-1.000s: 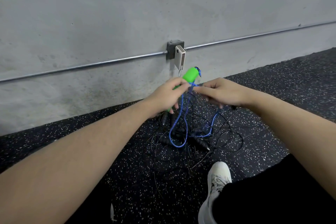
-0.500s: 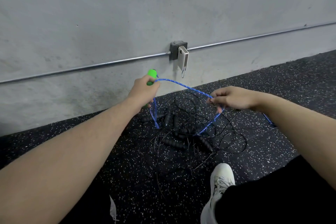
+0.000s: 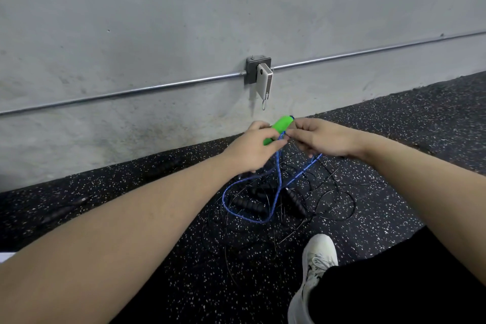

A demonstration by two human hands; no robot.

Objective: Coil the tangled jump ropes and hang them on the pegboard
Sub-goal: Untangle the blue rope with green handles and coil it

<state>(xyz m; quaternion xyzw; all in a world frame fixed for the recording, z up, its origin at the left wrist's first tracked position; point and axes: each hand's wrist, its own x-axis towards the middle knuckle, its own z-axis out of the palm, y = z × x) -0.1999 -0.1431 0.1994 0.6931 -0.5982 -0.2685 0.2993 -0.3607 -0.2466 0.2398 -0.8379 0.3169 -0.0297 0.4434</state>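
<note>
My left hand (image 3: pixel 252 150) grips the green handle (image 3: pixel 280 126) of a blue jump rope (image 3: pixel 276 192), with rope loops hanging from it down to the floor. Right beside it, my right hand (image 3: pixel 323 139) pinches the blue rope just below the handle. Under both hands lies a tangle of thin black jump ropes (image 3: pixel 328 200) with black foam handles (image 3: pixel 249 205) on the speckled floor. No pegboard is in view.
A grey concrete wall (image 3: pixel 157 21) rises ahead, with a metal conduit (image 3: pixel 131 92) and a junction box carrying a white device (image 3: pixel 265 79). My white shoe (image 3: pixel 315 260) and black trouser leg are at the lower right on the black rubber floor (image 3: pixel 184 271).
My hands, spread apart half a second ago with blue rope stretched between them, have come together again at the green handle. A larger blue loop now hangs below.
</note>
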